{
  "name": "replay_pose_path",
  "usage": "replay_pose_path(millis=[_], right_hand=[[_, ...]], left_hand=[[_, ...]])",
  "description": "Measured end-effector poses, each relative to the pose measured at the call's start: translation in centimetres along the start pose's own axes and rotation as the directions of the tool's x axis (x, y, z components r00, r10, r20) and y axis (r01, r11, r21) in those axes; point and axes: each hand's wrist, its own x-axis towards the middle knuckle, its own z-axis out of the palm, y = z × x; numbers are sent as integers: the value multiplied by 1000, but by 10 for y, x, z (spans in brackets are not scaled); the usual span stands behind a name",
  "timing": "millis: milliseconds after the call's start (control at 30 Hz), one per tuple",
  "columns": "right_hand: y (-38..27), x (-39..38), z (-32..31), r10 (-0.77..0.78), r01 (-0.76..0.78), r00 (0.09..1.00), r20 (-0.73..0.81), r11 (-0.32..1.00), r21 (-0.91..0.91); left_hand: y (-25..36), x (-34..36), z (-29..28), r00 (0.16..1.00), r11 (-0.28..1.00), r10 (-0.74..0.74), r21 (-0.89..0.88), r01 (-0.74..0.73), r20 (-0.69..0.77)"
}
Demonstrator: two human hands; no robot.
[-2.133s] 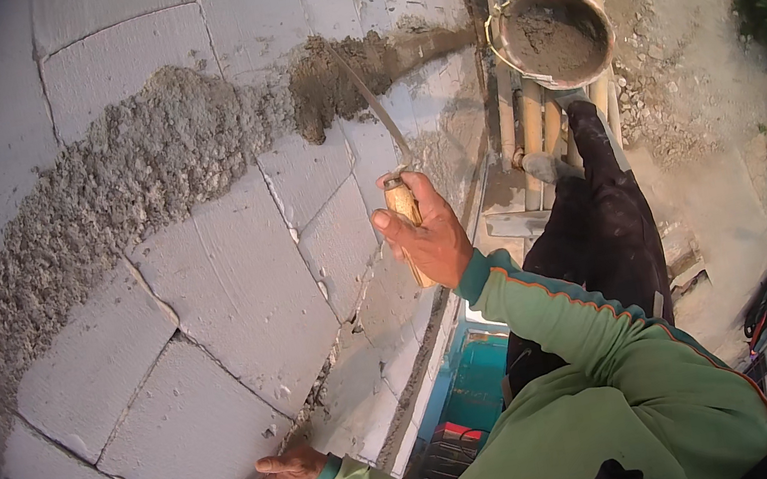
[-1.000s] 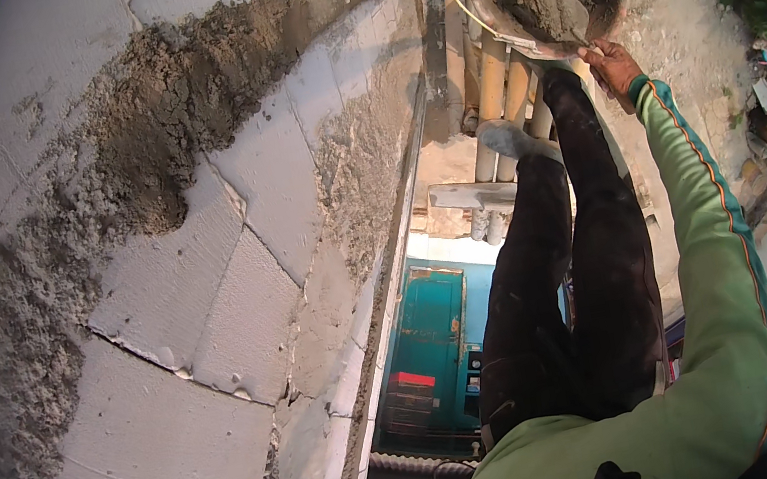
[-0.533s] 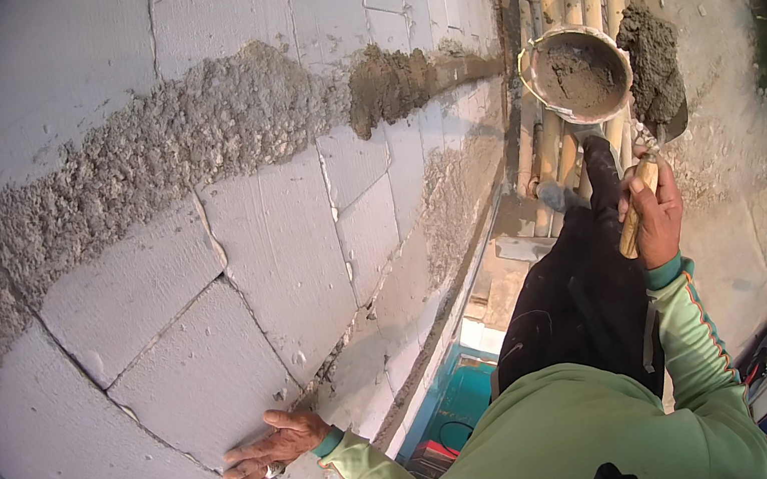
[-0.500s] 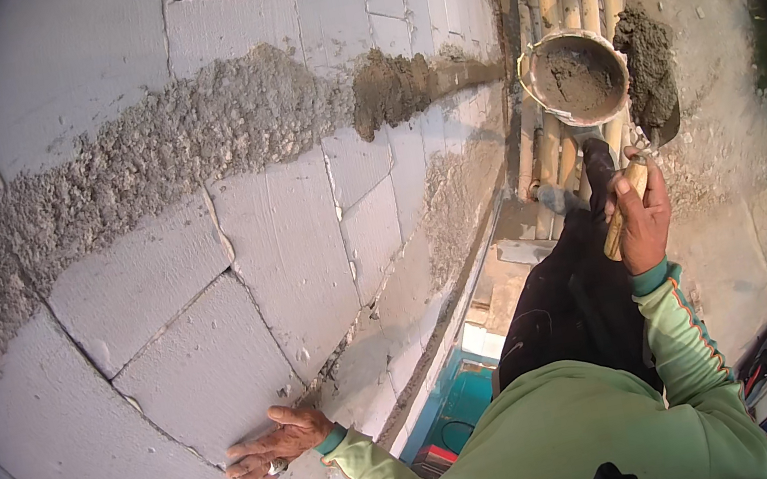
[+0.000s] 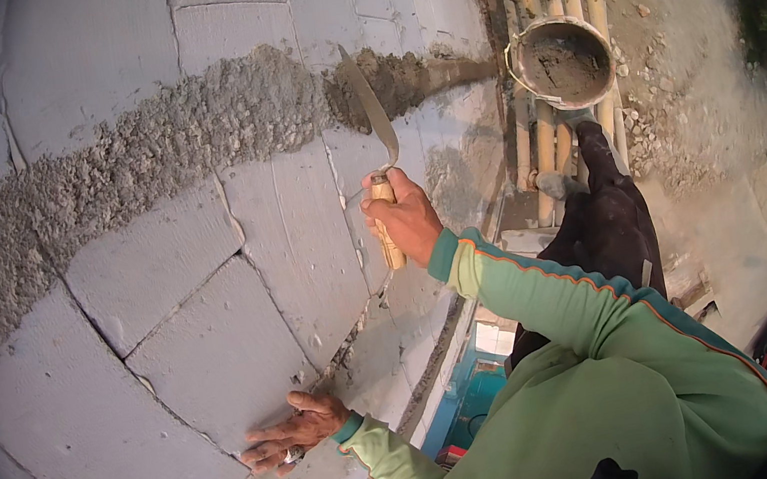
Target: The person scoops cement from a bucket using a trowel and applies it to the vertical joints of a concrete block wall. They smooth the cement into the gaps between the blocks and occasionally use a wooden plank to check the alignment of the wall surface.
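Fingers [image 5: 381,207] on the right hand [image 5: 411,222] are gripping a trowel [image 5: 372,111] by its wooden handle [image 5: 392,245], blade showing right over the dark mortar [image 5: 403,81] on that block wall [image 5: 206,330]. Left hand [image 5: 313,422] is resting spread against the wall. Mortar bucket's [image 5: 528,86] sitting on bamboo poles [image 5: 545,139], btw.

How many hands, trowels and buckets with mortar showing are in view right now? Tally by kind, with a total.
Hands: 2 (left hand, right hand)
Trowel: 1
Mortar bucket: 1
Total: 4
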Motion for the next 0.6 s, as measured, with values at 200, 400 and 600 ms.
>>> replay_pose_path(millis=[200,400,600], right_hand=[[98,87,-84,235,-204,929,-286,970,132],[164,121,-71,107,-109,980,-168,994,-2],[153,83,-80,52,-46,999,6,933,-357]], left_hand=[[2,3,3,998,998,43,-40,-45,-52],[-1,4,5,991,990,121,-65,-125,-59],[4,4,5,990,989,121,-81,-126,-69]])
